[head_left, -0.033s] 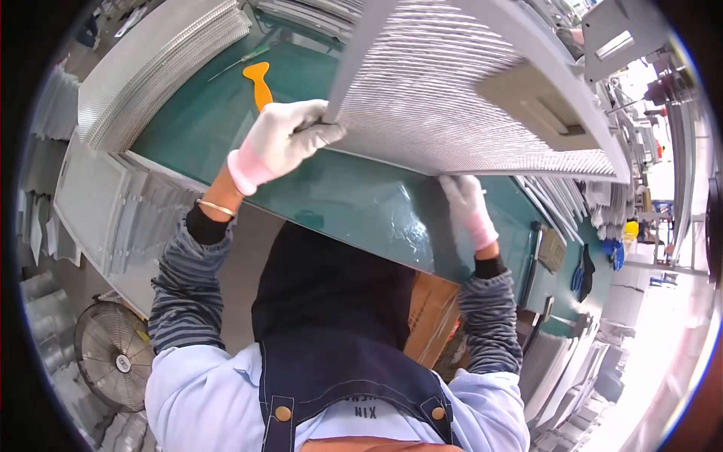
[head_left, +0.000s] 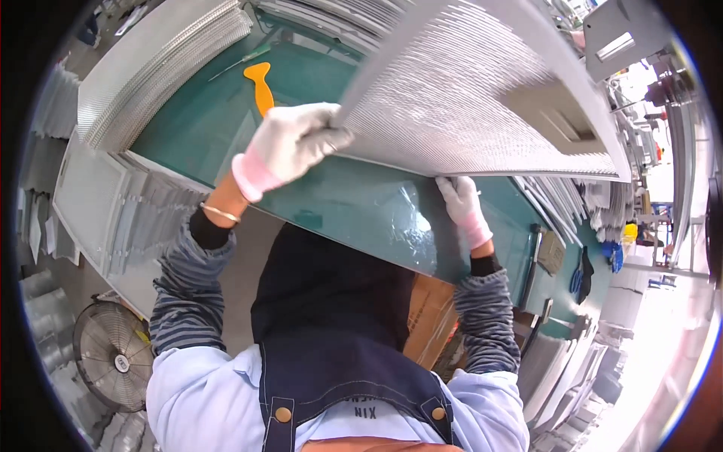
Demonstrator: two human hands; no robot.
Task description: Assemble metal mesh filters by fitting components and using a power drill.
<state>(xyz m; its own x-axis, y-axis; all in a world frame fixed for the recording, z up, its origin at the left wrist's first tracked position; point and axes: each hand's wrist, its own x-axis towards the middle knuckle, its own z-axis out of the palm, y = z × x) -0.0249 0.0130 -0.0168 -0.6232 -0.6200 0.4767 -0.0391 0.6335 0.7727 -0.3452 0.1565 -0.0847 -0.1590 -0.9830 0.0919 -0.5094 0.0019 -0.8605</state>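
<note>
A framed mesh panel (head_left: 444,98) of silvery ribbed metal is tilted up above the green worktop (head_left: 354,200). On its face sits a grey-beige rectangular plate (head_left: 553,113) with a recess. My left hand (head_left: 297,143), in a white glove with a pink cuff, is closed on the panel's left edge, thumb and fingers pinching the frame. My right hand (head_left: 463,203), gloved alike, has its fingertips at the panel's lower edge, which hides part of the grip. An orange scraper-like tool (head_left: 260,87) lies on the worktop just beyond my left hand.
Stacked mesh sheets (head_left: 162,75) stand at the far left, with more panels (head_left: 143,218) below. A fan (head_left: 113,354) is on the left floor. Metal strips (head_left: 553,207) and a dark-handled tool (head_left: 535,264) lie at the right. A cardboard box (head_left: 429,316) sits under the worktop.
My left hand and the panel's left edge have shifted slightly to the right. The plate on the panel has moved right too. My right hand has barely moved.
</note>
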